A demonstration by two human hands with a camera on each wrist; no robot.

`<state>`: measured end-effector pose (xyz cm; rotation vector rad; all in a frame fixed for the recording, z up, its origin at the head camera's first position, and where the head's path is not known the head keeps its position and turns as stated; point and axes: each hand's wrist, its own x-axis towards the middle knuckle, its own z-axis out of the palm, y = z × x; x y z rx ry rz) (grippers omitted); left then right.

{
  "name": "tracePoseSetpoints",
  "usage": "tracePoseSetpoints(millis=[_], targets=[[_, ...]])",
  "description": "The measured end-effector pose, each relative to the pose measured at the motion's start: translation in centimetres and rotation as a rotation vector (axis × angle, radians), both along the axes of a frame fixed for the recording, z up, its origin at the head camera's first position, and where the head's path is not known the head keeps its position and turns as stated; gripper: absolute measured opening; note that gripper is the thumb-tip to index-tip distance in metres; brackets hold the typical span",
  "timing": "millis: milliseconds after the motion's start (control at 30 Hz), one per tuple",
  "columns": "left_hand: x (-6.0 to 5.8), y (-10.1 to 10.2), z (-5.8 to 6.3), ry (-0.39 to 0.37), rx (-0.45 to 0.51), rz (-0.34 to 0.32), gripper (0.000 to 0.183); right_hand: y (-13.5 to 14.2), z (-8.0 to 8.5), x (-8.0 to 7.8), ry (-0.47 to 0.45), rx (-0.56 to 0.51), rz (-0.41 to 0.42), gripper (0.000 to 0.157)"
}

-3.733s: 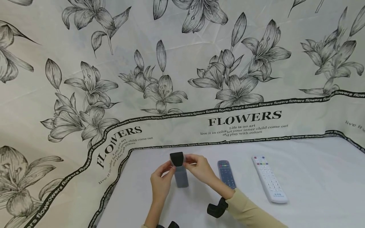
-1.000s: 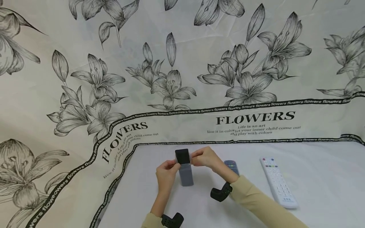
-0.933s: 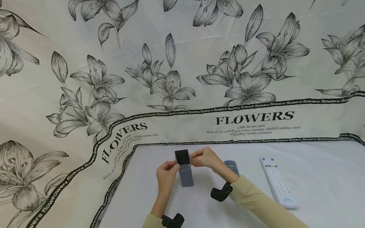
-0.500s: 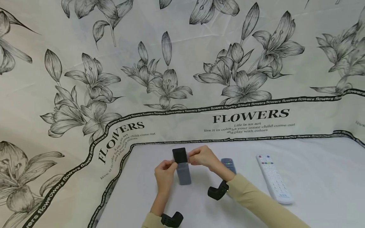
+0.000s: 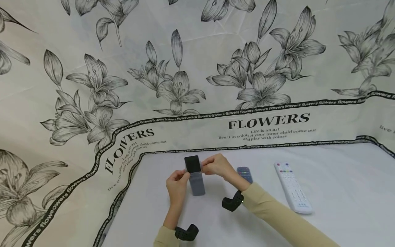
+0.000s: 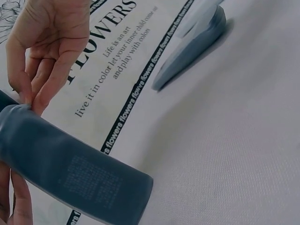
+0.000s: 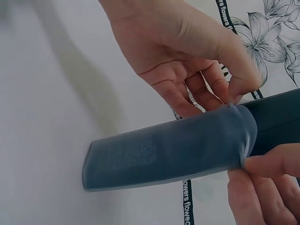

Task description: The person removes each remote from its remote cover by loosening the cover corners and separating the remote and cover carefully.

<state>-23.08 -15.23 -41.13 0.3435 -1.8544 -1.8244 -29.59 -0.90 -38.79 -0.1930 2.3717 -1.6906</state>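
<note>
Both hands hold a dark remote control (image 5: 192, 164) partly inside a translucent plastic cover (image 5: 197, 184), tilted up above the table. Its black end sticks out of the cover's mouth. A block of small pale print shows through the cover (image 7: 168, 145) near the other end in both wrist views. My left hand (image 5: 177, 187) pinches the cover's edge on the left side. At the opposite side, my right hand (image 5: 217, 167) pinches the same edge between thumb and fingers. The left wrist view has the right hand (image 6: 51, 42) at upper left, with the left hand's fingers (image 6: 19, 197) below.
A blue-grey remote (image 5: 244, 174) lies to the right, partly behind the right forearm. Farther right is a white remote (image 5: 293, 187) with its buttons up. A white cloth (image 5: 247, 226) covers the table, and a flower-printed curtain (image 5: 185, 133) rises behind and at left.
Since the first frame the held remote's black end has turned a little, and the right forearm hides more of the blue-grey remote. Both hands stay at the cover's edge; the head view shifts slightly.
</note>
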Motion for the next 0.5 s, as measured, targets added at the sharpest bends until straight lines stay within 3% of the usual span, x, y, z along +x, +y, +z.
tracePoseSetpoints(millis=[133,367,500], targets=[[-0.3,-0.2,-0.4,0.012,0.003,-0.005,0.008,-0.1,0.0,0.0,-0.001,0.0,0.001,0.023],[-2.5,-0.9,-3.5,-0.013,0.051,0.001,0.006,0.0,-0.3,0.0,0.013,-0.001,-0.006,0.02],[-2.8,-0.9,-4.1,-0.009,0.058,0.016,0.008,-0.1,-0.5,0.0,0.011,-0.005,-0.01,0.02]])
